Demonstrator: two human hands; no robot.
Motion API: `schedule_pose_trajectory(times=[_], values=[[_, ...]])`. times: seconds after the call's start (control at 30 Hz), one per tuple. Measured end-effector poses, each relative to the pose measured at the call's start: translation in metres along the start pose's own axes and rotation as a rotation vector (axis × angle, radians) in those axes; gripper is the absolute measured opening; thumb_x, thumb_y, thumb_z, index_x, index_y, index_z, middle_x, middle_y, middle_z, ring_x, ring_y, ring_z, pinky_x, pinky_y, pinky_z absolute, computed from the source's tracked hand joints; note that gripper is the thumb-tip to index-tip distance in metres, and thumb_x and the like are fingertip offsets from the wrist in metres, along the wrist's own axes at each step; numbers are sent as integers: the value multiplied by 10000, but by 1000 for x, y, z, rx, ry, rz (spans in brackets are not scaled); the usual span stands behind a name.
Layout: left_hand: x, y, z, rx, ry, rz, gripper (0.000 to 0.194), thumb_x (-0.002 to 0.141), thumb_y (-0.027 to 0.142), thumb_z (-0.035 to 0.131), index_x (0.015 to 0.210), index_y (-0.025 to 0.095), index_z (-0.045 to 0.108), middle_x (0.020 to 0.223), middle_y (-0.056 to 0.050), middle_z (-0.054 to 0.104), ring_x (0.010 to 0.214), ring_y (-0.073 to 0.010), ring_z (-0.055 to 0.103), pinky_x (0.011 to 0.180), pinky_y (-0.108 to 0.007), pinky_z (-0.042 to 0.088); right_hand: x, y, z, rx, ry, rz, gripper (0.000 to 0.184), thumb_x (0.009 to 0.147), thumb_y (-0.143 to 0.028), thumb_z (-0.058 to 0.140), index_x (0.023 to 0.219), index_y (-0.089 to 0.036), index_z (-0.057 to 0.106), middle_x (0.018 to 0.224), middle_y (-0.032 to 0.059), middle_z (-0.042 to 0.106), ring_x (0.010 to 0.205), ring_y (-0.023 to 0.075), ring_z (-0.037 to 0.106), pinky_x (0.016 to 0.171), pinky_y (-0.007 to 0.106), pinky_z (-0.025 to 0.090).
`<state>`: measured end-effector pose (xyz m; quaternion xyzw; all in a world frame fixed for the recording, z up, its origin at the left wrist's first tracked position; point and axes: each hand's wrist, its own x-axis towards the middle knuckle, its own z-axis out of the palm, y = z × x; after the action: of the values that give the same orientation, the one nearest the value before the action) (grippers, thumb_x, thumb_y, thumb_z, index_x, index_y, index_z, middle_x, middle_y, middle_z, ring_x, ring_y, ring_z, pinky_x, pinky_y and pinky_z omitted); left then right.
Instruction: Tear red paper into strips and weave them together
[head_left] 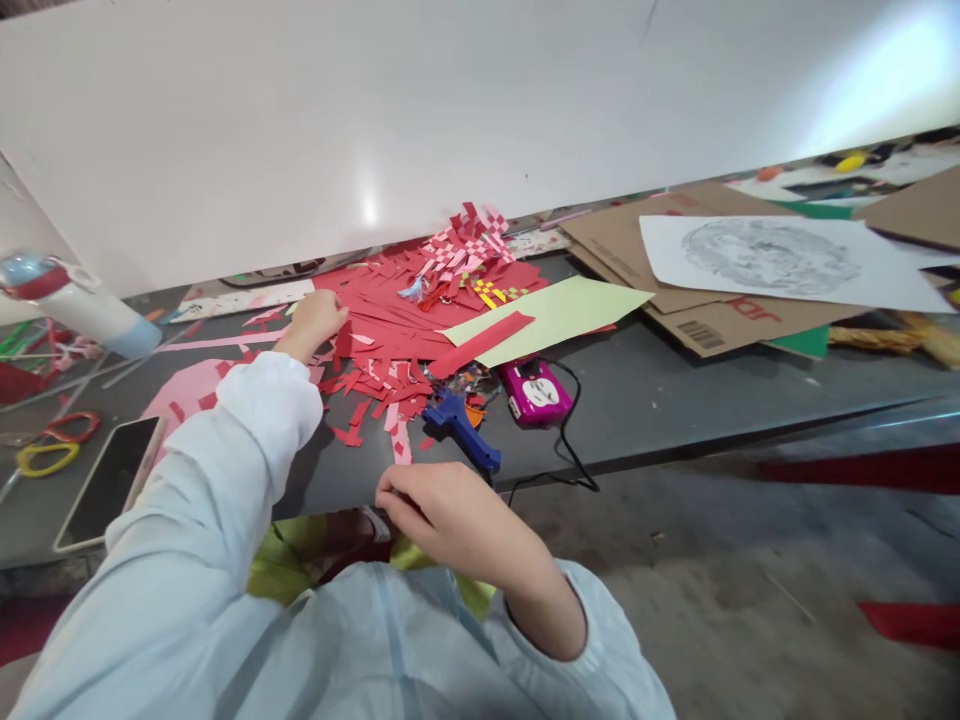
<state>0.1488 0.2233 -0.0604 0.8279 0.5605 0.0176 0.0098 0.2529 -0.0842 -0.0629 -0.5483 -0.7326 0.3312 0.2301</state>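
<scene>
While a tall white panel [300, 120] closes off the far side, the dark grey table [652, 400] runs across the full width of the view, with a bare concrete floor [675, 560] below its near edge at right. At the left end of the table: a white bottle [79, 300] with a pale blue base, scissors [51, 455] with one red and one yellow handle loop, and a phone [110, 480] lying screen up near the edge. At the right: flattened cardboard [709, 325] with a white sheet [787, 255] bearing a grey print on top.

Centre: a loose pile of red paper strips [386, 300]. Red-and-pink checked pieces [472, 240] sit at its back; a pale green sheet [570, 312] overlaps its right side, with a wider red strip [484, 345] lying across that sheet. In front of the sheet, a blue glue gun [461, 428] rests just beside a magenta device [536, 392].

Left hand [313, 325]: at the left margin of the red pile, fingers drawn in, tips towards the strips; cannot tell whether paper is pinched. Right hand [450, 510]: near the table edge, on the near side of the pile and apart from it, just below the glue gun; fingers curled closely together, contents, if any, hidden.
</scene>
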Motion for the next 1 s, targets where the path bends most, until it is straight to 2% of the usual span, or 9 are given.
schedule_pose_trajectory(times=[0.1,0.2,0.33,0.43,0.6,0.8,0.93,1.0], values=[[4,6,9,4,27,67,359,866,382,566,1065,120,707,1195,-198,671,1181,-320,580,1002,-370,434,1,-1,-4,-5,7,-10,249,993,-266,411,960,-192,646,892,31,738,759,138,621,674,263,328],[6,14,16,-26,43,84,385,875,384,596,1104,87,679,1233,-225,639,1237,-346,543,1044,-394,405,2,-1,-7,-10,4,-15,248,990,-252,410,946,-195,647,880,20,736,750,132,615,668,263,320],[12,24,21,-127,64,11,368,866,334,643,1124,74,663,1220,-234,642,1232,-374,556,1053,-431,407,2,2,-8,-12,13,-1,235,985,-253,420,927,-197,641,872,14,729,745,129,603,658,264,307],[20,26,21,-251,98,-88,317,877,273,653,1141,98,656,1235,-200,640,1247,-349,554,1074,-449,412,2,4,-9,-18,19,3,240,987,-264,415,904,-197,630,839,10,718,724,128,586,648,269,296],[31,19,21,-573,85,-246,390,942,378,622,1270,171,581,1284,-108,602,1109,-243,620,929,-464,551,0,6,-11,-41,27,5,245,988,-258,402,891,-195,618,857,22,723,729,135,590,649,273,295],[40,16,11,-1076,-7,-406,401,940,384,625,1275,169,578,1278,-109,604,1091,-241,627,909,-457,560,1,5,-9,-21,26,4,226,979,-255,417,882,-196,613,819,16,704,703,128,553,641,269,283],[44,18,-6,-1354,21,-447,414,943,398,619,1284,169,573,1289,-111,598,1093,-242,626,910,-463,559,2,5,-6,15,40,6,212,970,-249,431,865,-199,609,804,10,692,686,118,520,638,264,276],[45,20,-16,-1478,67,-441,345,940,334,626,1237,160,592,1232,-103,621,1066,-223,634,903,-431,564,2,5,-5,28,41,7,217,969,-253,431,851,-199,606,799,9,687,688,118,514,639,260,279]])
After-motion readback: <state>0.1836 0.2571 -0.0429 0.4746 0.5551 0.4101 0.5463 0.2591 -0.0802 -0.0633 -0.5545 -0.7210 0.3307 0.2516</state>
